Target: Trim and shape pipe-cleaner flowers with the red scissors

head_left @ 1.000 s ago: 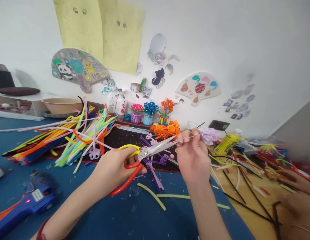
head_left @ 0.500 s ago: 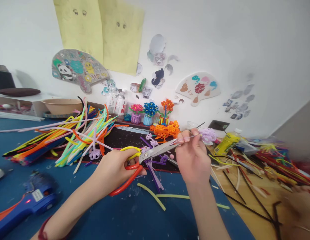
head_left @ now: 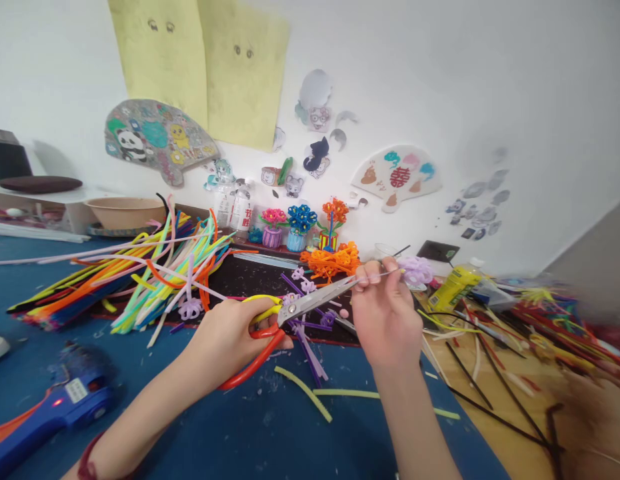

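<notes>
Lilac flower (head_left: 417,270): a fluffy little head poking out past the fingers of the right hand (head_left: 387,320), raised over the desk (head_left: 315,440), just beside the yellow bottle (head_left: 453,287).
Right hand: fingers curled in and thumb pressed against them, pinching the flower by its thin stem (head_left: 397,269).
Left hand (head_left: 235,333): wrapped around the scissors (head_left: 291,309), closed about the yellow and red handles.
Blades: nearly together, aimed at the right hand's fingers; from where I stand I can't tell whether the tips touch the stem.
Under the scissors: purple and lilac pieces (head_left: 310,353) scattered on a dark mat, and two pale green strips (head_left: 305,393) on the blue surface nearer the person.
Far left: a big loose bundle of coloured pipe cleaners (head_left: 175,273), with a blue glue gun (head_left: 65,407) lying nearer, its small light glowing red.
Along the wall: pink, blue and orange flowers in little pots (head_left: 296,239), an orange heap (head_left: 333,260) in front of them.
Right edge: another person's hand (head_left: 590,400), blurred, by some dark strips (head_left: 513,380).
</notes>
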Motion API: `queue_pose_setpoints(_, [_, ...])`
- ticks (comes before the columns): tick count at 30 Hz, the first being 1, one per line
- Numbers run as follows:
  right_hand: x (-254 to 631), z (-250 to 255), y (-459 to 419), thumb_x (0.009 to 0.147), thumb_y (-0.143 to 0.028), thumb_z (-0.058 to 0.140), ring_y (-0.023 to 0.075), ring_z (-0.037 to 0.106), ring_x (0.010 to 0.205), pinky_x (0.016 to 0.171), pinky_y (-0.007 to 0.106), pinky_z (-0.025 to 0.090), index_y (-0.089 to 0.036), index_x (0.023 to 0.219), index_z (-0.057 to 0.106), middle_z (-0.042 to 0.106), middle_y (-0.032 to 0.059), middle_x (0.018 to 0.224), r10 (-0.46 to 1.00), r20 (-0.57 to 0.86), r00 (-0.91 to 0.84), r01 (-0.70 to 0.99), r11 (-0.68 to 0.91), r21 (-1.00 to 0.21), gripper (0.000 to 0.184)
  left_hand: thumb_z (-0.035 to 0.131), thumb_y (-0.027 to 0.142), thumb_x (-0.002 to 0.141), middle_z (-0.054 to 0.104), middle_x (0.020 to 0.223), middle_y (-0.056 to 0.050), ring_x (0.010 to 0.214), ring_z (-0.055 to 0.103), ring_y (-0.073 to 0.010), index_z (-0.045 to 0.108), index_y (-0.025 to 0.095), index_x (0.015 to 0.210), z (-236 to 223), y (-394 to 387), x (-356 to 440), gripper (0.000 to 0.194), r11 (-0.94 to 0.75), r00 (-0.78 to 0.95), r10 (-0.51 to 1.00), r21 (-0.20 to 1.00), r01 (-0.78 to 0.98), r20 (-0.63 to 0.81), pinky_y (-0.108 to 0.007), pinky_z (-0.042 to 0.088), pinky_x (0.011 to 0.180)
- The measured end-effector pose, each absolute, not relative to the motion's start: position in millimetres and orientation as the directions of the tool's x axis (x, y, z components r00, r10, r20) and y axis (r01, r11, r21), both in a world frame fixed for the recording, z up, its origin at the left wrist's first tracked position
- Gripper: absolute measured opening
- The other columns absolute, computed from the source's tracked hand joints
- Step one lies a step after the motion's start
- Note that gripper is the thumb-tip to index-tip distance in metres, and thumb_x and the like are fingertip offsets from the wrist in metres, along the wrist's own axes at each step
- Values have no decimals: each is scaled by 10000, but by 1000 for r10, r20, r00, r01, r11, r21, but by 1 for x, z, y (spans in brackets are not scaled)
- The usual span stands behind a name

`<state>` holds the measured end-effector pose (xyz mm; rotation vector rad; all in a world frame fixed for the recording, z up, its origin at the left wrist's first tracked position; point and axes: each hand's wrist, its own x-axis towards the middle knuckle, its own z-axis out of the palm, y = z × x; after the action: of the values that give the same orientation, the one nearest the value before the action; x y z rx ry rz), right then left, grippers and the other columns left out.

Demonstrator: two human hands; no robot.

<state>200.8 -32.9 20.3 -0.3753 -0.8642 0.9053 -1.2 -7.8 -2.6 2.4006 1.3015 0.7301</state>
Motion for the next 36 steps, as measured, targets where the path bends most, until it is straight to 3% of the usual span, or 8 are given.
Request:
queue_pose_setpoints(8, [201,21,-33,764,-335,717,127,463,641,619,269,389,-247,784,465,428,-56,675,814,489,315,-538,577,-614,268,589,462,745,546,578,63,541,495,-106,523,223,693,-6,-6,-3,254,-525,446,851,470,710,278,-212,246,506])
queue_pose_setpoints(20, [201,21,-34,736,-310,748,115,447,655,638,245,389,-233,781,482,426,-51,685,825,470,314,-586,558,-588,280,616,539,704,421,522,71,486,376,-92,487,214,638,0,-8,0,356,-520,446,854,446,728,268,-207,210,495])
queue_pose_setpoints(36, [201,21,-33,749,-275,740,107,442,663,651,217,409,-226,768,525,430,-43,693,828,475,298,-616,547,-567,222,612,574,691,427,527,65,508,335,-96,552,211,662,-2,-7,-2,369,-480,439,876,453,751,200,-203,206,496])
